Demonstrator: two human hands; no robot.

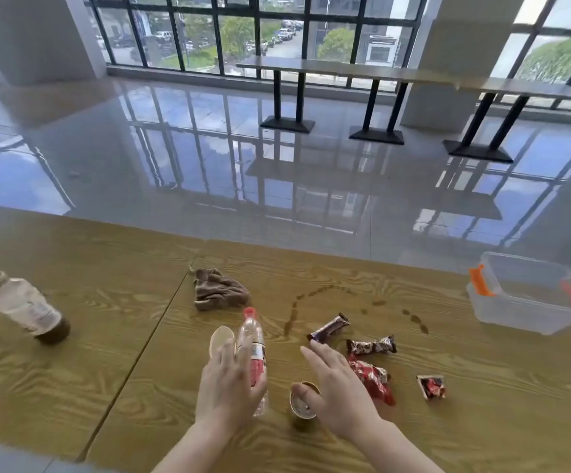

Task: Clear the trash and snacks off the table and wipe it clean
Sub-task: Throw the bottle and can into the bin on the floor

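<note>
Wrappers [371, 346] are littering the wooden table [72, 370], so we are hovering our left hand [229, 387], fingers straight, beside the red-capped water bottle [252, 346] and our right hand [340, 394], released, over the paper cup [302, 406].

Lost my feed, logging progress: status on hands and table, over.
Left hand open, by red-capped bottle. Right hand open, over small cup. Snacks, spill on table; rag untouched.
</note>
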